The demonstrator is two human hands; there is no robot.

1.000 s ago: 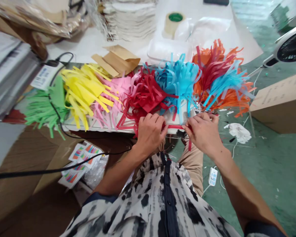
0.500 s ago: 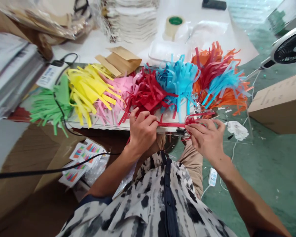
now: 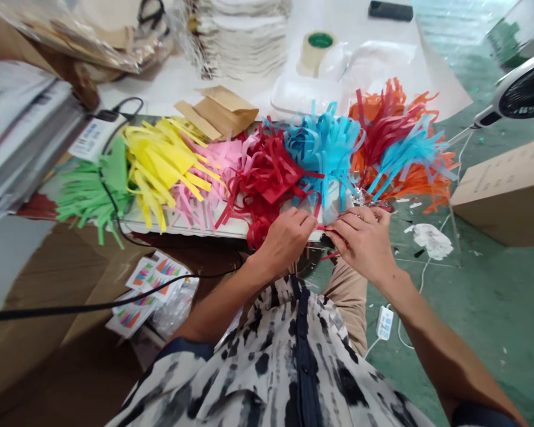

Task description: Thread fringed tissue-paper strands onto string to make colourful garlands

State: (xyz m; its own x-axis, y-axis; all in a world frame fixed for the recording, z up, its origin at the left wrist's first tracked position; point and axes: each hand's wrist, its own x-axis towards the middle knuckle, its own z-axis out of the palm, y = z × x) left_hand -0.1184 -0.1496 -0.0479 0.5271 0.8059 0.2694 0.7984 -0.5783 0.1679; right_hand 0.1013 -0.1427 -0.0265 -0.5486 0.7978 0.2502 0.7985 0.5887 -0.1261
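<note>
Red tissue paper in a narrow twisted strip (image 3: 321,228) runs between my two hands at the table's front edge. My left hand (image 3: 287,240) is closed on it, knuckles up. Close by on the right, my right hand (image 3: 362,240) pinches the other end, most of which its fingers hide. Red fringe (image 3: 260,228) hangs at the left of my left hand; whether it belongs to the held strip I cannot tell. Behind the hands lie a bunch of red fringed tissue paper (image 3: 273,172) and a blue bunch (image 3: 324,148).
Green (image 3: 91,190), yellow (image 3: 164,163), pink (image 3: 220,157) and orange (image 3: 427,184) fringed bunches line the table edge. A tape roll (image 3: 318,50) stands farther back. A black cable (image 3: 93,308) crosses at left; a fan (image 3: 527,89) and carton (image 3: 507,190) are at right.
My left hand has moved right, close to my right hand, so less red strip shows between them. Red fringe now shows beside my left hand.
</note>
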